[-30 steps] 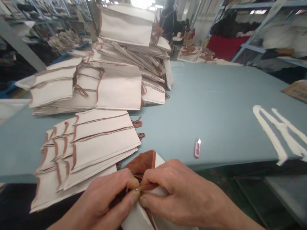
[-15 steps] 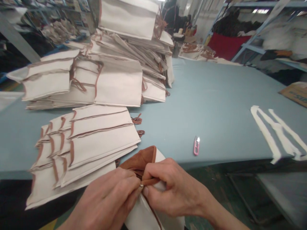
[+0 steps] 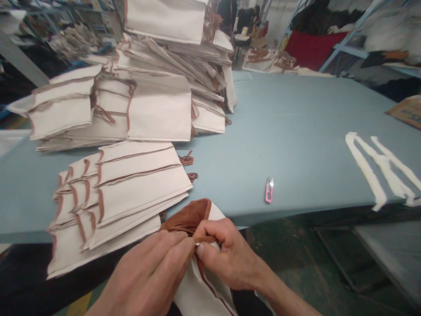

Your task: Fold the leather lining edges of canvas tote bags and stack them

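In front of me is a cream cloth bag (image 3: 192,292) with brown edging, its brown inner side (image 3: 190,215) folded open at the top. My left hand (image 3: 154,267) is closed on the bag's edge, its fingertips largely hidden. Right against it, my right hand (image 3: 226,254) pinches the same brown-trimmed edge between thumb and bent forefinger. A tiny pale tip (image 3: 197,244) shows between the two hands; what it belongs to I cannot make out. Just left of the hands lies a fanned pile of similar cream bags (image 3: 141,193) with brown cords.
Pink thread snips (image 3: 269,191) lie on the blue-grey tabletop (image 3: 289,131), right of my hands. Tall stacks of cream bags (image 3: 158,107) stand at the back left. White strips (image 3: 381,169) lie at the right edge, near a cardboard box (image 3: 406,112).
The view has shifted slightly, so the table things appear a little higher. Both hands keep their pinch on the bag's edge, which has turned slightly; the brown strip between them shows less.
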Available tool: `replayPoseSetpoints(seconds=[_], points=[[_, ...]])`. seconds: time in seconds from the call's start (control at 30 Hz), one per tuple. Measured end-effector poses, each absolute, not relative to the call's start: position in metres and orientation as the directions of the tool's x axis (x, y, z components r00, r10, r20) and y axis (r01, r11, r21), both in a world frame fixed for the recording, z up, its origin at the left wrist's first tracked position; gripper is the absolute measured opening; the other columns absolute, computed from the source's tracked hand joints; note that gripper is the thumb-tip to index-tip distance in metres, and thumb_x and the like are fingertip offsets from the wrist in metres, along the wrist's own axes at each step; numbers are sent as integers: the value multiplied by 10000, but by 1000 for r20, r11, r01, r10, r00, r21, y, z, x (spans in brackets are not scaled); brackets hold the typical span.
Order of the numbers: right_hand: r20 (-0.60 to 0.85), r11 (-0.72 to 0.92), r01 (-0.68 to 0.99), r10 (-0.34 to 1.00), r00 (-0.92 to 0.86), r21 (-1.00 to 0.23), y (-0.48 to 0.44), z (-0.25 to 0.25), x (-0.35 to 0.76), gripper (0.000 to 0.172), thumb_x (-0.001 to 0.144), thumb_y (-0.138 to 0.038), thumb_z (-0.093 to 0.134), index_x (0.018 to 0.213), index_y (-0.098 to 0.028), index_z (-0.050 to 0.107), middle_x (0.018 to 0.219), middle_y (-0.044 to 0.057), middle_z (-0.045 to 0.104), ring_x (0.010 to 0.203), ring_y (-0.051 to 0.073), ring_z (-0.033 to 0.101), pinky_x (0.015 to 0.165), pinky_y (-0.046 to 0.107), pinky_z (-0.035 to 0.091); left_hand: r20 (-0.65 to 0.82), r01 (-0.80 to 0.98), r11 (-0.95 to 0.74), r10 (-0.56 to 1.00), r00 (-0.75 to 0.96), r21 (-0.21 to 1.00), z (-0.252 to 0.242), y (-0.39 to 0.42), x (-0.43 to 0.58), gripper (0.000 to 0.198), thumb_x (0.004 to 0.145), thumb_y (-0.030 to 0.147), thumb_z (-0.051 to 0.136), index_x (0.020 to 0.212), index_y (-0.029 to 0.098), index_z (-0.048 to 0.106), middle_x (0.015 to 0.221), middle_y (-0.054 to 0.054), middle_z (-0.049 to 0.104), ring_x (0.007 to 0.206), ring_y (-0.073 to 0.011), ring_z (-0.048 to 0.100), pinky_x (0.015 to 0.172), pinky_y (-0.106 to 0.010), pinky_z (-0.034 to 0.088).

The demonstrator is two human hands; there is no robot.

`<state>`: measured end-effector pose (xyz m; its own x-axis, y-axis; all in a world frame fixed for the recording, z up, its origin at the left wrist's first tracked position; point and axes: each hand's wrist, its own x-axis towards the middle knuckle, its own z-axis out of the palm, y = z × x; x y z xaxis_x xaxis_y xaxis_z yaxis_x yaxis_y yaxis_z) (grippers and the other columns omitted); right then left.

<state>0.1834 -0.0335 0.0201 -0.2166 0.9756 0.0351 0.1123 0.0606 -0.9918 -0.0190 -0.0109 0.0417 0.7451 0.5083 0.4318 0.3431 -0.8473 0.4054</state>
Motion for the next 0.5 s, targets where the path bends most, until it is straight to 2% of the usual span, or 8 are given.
replayPoseSetpoints(seconds=[0.23,0.43,0.5], points=[[168,223,217,955,-246,-950,-39,15,184,107,790,-165,555,687,-190,565,592,-75,498,528,74,424,535,193,316,408,392,-807,570,713,442,44,-15,-18,177,1144,197,396,1149,206,573,937,-33,756,840,-149,740,794,-226,592],[123,158,210,978,-169,-965,-39,18,181,162,816,-202,519,654,-208,516,550,-80,428,490,83,385,501,202,296,413,393,-820,556,722,416,50,-13,-14,201,1141,185,389,1105,225,583,903,-10,750,813,-151,747,756,-225,596],[159,202,217,966,-203,-955,-39,14,182,158,820,-204,516,662,-210,517,559,-75,455,488,84,404,503,206,306,396,398,-815,560,728,422,49,-13,-15,196,1138,181,390,1098,229,576,888,-6,741,789,-156,741,732,-237,589]])
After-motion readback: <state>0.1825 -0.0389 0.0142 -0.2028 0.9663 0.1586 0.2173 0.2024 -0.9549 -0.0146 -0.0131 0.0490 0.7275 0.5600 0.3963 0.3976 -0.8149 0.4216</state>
